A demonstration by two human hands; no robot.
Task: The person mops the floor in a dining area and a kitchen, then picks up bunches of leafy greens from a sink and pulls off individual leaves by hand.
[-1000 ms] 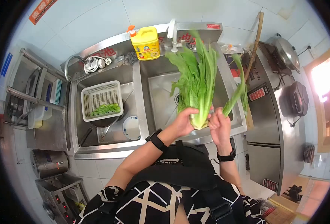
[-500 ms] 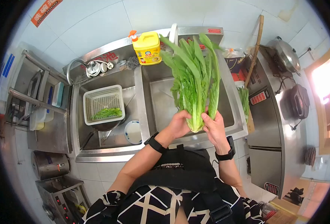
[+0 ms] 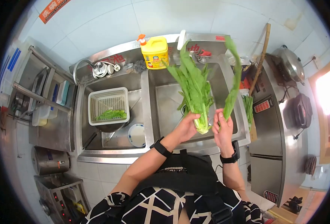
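A head of leafy green lettuce is held upright over the right sink basin. My left hand is closed round its pale base. In my right hand is a single long lettuce leaf, pinched near its lower end and standing apart from the head on its right. The left palm and part of the base hide each other from view.
In the left basin a white plastic basket with some green leaves rests on a dark pan, beside a white plate. A yellow detergent jug stands behind the divider. A steel fridge is at right.
One outer leaf has come off the lettuce head and is now in my right hand, which has moved right. My left hand still grips the head. The view has shifted slightly.
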